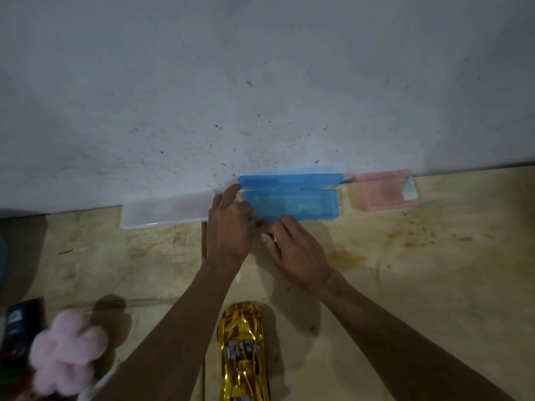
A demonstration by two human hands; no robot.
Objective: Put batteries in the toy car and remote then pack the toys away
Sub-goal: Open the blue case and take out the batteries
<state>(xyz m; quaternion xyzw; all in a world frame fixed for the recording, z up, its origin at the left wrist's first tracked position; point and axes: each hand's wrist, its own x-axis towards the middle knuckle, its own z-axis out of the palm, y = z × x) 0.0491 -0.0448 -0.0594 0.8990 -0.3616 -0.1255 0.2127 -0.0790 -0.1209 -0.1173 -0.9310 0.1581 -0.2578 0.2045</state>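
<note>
A blue plastic case (292,204) lies open against the wall, its lid (289,180) leaning back. My left hand (228,224) is at the case's left end, fingers curled round its near left corner and one fingertip up at the lid's edge. My right hand (295,247) lies just in front of the case, its fairly straight fingers touching the front edge. What is between the two hands is hidden. The gold toy car (243,351) stands on the wooden table (405,285) near the bottom, between my forearms. No remote or batteries can be seen.
A clear case (165,211) lies left of the blue one and a pink case (382,191) right of it, both against the wall. A pink plush toy (66,354) and a dark box (18,325) are at the lower left.
</note>
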